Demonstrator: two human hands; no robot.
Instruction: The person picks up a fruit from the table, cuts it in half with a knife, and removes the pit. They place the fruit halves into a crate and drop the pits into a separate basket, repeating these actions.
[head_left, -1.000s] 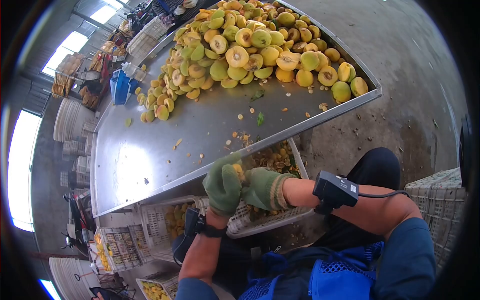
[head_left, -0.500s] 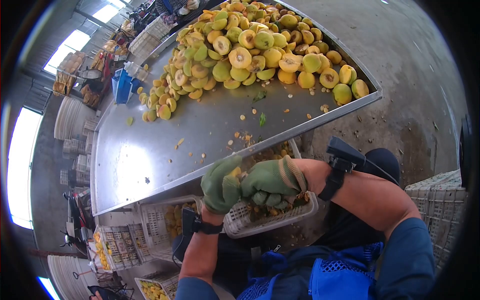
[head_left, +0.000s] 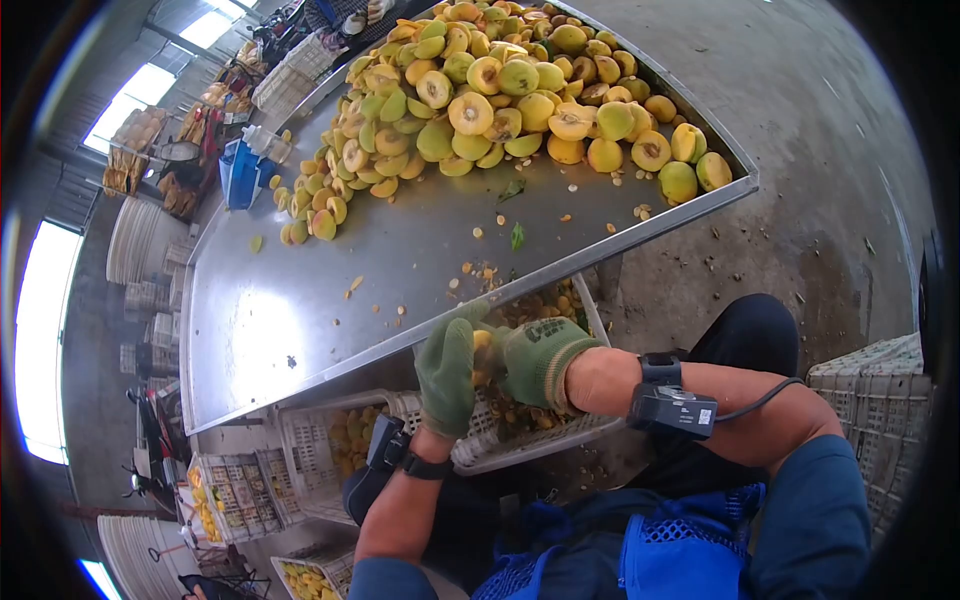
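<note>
My left hand (head_left: pixel 447 372), in a green glove, is closed on a yellow fruit (head_left: pixel 484 358) over a white basket near the table's front edge. Against the other side of that fruit is my right hand (head_left: pixel 540 360), gloved too, its back turned up and its fingertips hidden. Whether it holds a tool cannot be seen. Below both hands, the white basket (head_left: pixel 545 443) holds fruit scraps. A large heap of halved yellow-green fruit (head_left: pixel 470 113) lies on the metal table (head_left: pixel 390 262), with small pits and a green leaf nearer the front.
To the left stand a basket of fruit pieces (head_left: pixel 300 455) and a crate (head_left: pixel 237 490). A blue container (head_left: pixel 238 175) sits at the table's left edge. Stacked crates (head_left: pixel 875 430) are at the right. Another person's gloved hands (head_left: pixel 365 18) show at the top.
My right hand has rotated so its back faces up, and its fingers have gone from view. The fruit between my hands shows more. The view has shifted slightly.
</note>
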